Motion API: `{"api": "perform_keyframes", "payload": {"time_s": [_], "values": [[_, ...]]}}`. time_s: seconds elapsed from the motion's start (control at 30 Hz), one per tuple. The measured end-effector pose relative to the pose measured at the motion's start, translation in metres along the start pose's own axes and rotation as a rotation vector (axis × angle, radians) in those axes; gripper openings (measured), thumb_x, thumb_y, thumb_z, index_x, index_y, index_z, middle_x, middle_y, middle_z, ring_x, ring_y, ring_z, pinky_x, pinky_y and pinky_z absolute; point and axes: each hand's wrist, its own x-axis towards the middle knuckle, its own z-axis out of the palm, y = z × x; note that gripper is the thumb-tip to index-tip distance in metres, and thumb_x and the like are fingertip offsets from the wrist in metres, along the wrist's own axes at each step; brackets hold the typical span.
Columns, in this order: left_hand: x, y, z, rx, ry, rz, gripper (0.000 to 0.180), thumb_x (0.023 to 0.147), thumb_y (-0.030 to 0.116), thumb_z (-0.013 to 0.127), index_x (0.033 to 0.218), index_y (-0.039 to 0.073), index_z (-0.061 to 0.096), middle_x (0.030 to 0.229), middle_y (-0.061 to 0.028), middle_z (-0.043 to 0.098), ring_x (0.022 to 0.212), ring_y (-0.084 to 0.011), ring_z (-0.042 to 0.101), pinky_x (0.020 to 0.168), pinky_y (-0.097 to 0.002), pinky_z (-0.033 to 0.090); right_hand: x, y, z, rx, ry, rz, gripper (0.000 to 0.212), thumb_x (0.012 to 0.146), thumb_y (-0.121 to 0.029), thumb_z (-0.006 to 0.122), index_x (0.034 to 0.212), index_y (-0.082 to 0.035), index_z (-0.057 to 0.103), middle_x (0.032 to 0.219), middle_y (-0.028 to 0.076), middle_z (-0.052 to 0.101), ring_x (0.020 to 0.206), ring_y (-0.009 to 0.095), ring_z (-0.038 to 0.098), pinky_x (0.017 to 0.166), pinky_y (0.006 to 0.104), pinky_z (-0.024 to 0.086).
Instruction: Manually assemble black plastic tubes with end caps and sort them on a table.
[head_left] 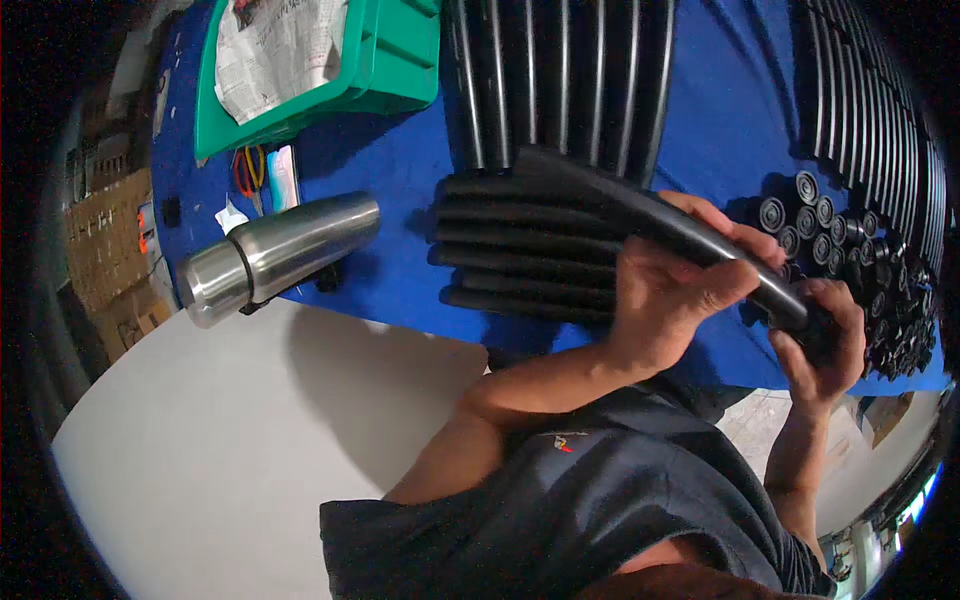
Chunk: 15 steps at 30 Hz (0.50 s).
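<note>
A glossy black tube (655, 215) slants across the front of my body, its far end over a group of black tubes (530, 232) lying crosswise. My left hand (665, 300) wraps round its middle, with the thumb on top and fingers behind. At the tube's near right end, my right hand (835, 345) closes round the tip. Those fingers cover the end, so I cannot tell whether a cap sits there. Just beyond my right hand stand many small round black caps (807, 187) with ringed faces. Farther back, a row of long black tubes (565, 90) points away from me.
More slim black tubes (865, 110) lie at the far right. On the left are a green bin (400, 65) holding newspaper (280, 60), scissors (250, 175), a slim pale item (284, 178) and a steel flask (300, 245). Blue cloth (720, 90) covers the table.
</note>
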Motion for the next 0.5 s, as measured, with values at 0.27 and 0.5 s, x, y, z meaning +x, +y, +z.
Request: {"api": "perform_keyframes", "payload": {"time_s": [0.27,0.5], "values": [[-0.047,0.011,-0.011,0.095,-0.205,-0.078,0.036,0.083,0.000,0.072,0.109,0.004,0.048,0.112,-0.0254,0.064,0.107,-0.0291,0.064,0.097,-0.0404,0.050,-0.043,0.000,-0.006,0.038,-0.193,0.039,0.041,0.064,-0.024,0.082,0.091,0.001,0.065,0.081,0.012,0.067,0.069,0.022,0.065,0.062,0.0299,0.048],[-0.142,0.017,-0.053,0.042,0.161,-0.243,0.030,0.089,0.007,0.065,0.116,0.007,0.054,0.118,-0.0213,0.063,0.117,-0.0375,0.059,0.104,-0.0537,0.044,-0.104,0.015,0.033,0.306,-0.245,0.056,0.041,0.073,-0.021,0.081,0.103,-0.001,0.063,0.088,0.012,0.066,0.077,0.027,0.066,0.066,0.0343,0.049]]}}
